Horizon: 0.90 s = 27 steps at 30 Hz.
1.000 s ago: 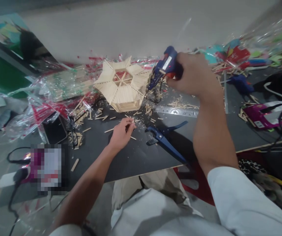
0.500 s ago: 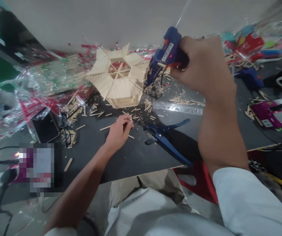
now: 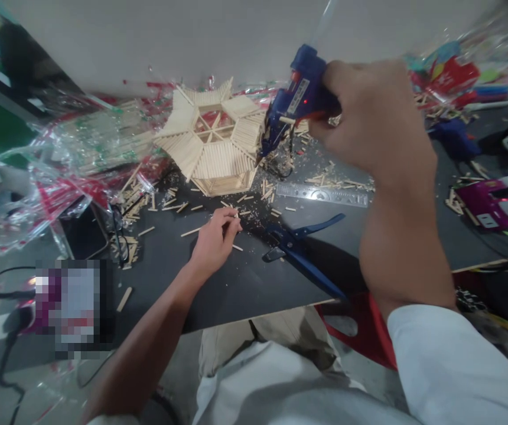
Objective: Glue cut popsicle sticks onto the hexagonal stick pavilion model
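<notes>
My right hand is wrapped round a blue glue gun, its nozzle pointing down-left at the right edge of a hexagonal model made of wooden sticks. My left hand rests on the black board, fingers pinched on a small wooden stick among several loose ones. Blue cutters lie just right of that hand.
A clear ruler lies behind the cutters. Crinkled plastic wrap with stick bundles fills the left. A dark phone lies left of the sticks. A purple device with cables sits at the right, coloured clutter behind it.
My right hand lifted the glue gun higher and closer to the model's right side. My left hand stayed pinched over the loose sticks.
</notes>
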Each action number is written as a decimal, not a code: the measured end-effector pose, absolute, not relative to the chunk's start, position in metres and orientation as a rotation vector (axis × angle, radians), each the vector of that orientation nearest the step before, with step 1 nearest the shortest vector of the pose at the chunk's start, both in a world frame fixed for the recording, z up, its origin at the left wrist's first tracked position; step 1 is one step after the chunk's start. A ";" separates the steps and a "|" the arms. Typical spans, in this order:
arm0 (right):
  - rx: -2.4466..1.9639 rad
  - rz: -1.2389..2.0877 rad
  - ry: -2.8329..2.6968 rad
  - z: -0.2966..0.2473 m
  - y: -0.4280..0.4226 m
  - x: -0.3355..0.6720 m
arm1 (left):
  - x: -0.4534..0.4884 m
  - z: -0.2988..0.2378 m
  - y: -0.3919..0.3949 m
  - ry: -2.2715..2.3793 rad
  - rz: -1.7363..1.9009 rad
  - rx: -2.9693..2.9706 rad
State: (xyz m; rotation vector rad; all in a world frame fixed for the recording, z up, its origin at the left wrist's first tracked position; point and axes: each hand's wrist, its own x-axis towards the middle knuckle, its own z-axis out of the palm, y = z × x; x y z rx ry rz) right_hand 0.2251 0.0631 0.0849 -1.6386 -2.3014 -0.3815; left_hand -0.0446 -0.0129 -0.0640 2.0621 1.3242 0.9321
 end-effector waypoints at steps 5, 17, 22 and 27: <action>-1.652 -0.306 -2.312 0.088 0.063 0.226 | -0.045 -0.062 -0.013 1.358 0.908 2.060; -1.678 -0.445 -2.328 0.093 0.058 0.213 | -0.043 -0.057 -0.014 1.329 1.007 1.925; -1.649 -0.472 -2.295 0.091 0.059 0.212 | -0.041 -0.056 -0.016 1.244 1.100 1.699; -1.625 -0.409 -2.242 0.092 0.054 0.212 | -0.039 -0.051 -0.015 1.204 1.101 1.468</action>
